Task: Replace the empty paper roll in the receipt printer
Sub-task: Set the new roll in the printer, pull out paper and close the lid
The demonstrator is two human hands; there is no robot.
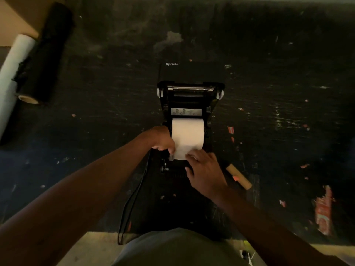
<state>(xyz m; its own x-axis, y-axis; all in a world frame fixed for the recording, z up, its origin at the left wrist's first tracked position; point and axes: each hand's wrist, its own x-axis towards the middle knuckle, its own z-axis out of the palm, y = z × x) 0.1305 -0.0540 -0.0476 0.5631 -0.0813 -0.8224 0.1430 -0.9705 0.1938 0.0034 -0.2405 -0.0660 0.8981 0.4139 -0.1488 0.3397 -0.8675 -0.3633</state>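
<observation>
A black receipt printer (189,100) stands open on the dark table, its lid (172,72) tilted back and marked Xprinter. A full white paper roll (187,134) lies in its bay, with the loose end drawn toward me. My left hand (163,140) pinches the left edge of that paper end beside the roll. My right hand (204,170) rests with its fingertips on the paper's right corner over the printer's front. An empty brown cardboard core (239,176) lies on the table just right of my right hand.
A black cable (132,196) runs from the printer's left side toward me. At the far left lie a black film roll (45,54) and a white roll (13,64). Paper scraps and a red torn label (323,212) litter the scratched table.
</observation>
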